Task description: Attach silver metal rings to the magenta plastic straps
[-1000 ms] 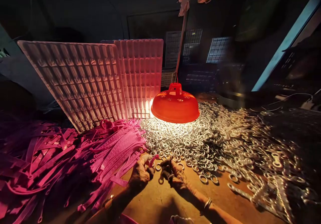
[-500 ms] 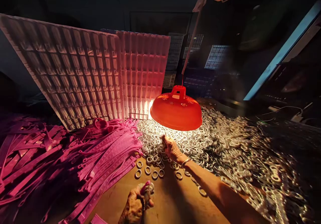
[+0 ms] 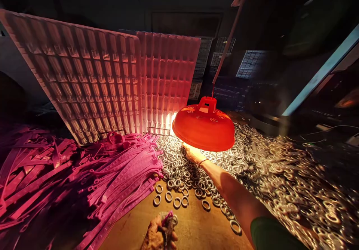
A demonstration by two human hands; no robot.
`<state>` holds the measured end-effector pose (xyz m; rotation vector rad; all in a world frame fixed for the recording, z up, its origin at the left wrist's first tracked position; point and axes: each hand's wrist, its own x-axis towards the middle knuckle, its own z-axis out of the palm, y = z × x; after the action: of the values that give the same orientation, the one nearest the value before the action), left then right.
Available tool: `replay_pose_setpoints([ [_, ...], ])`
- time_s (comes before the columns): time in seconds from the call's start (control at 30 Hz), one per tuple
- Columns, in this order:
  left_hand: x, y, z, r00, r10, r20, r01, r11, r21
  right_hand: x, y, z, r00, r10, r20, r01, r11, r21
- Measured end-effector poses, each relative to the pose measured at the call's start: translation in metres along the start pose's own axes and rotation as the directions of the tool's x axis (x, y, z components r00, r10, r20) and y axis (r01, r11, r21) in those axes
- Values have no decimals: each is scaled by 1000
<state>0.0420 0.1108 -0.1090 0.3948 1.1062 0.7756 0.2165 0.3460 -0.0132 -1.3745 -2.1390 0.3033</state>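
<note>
My left hand (image 3: pixel 157 231) is closed near the bottom of the view. A bit of pink strap (image 3: pixel 169 215) pokes up from its fingers, with a pale metal ring (image 3: pixel 175 220) beside it. Dark wrapping covers some of these fingers. My right hand (image 3: pixel 192 154) reaches under the red lampshade's near edge into the heap of metal rings (image 3: pixel 185 171). Its fingers look bunched together, but glare and the lamp partly hide the tips, so what they hold cannot be made out. Several loose rings (image 3: pixel 177 203) lie on the wooden tabletop (image 3: pixel 193 227) between the hands.
A red lampshade (image 3: pixel 203 130) hangs low over the rings. Pink straps (image 3: pixel 126 175) are heaped on the left. Two upright ribbed panels (image 3: pixel 92 82) stand behind them. More rings (image 3: pixel 288 179) spread to the right, and crates (image 3: pixel 249 64) sit in the dark background.
My right hand has gone farther under the lampshade, deeper into the rings. My left hand stays low, still closed on the pink strap. The whole view has shifted slightly.
</note>
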Motion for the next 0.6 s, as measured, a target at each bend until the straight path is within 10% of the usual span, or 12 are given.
replay_pose_setpoints([
  [0.33,-57,37,24,953,301,-31,-302,952,-46,-67,-31,-11,993,75,87,-94,964,248],
  [0.6,-64,53,43,868,496,10,-492,858,146,-156,-87,-3,966,79,247,-219,757,615],
])
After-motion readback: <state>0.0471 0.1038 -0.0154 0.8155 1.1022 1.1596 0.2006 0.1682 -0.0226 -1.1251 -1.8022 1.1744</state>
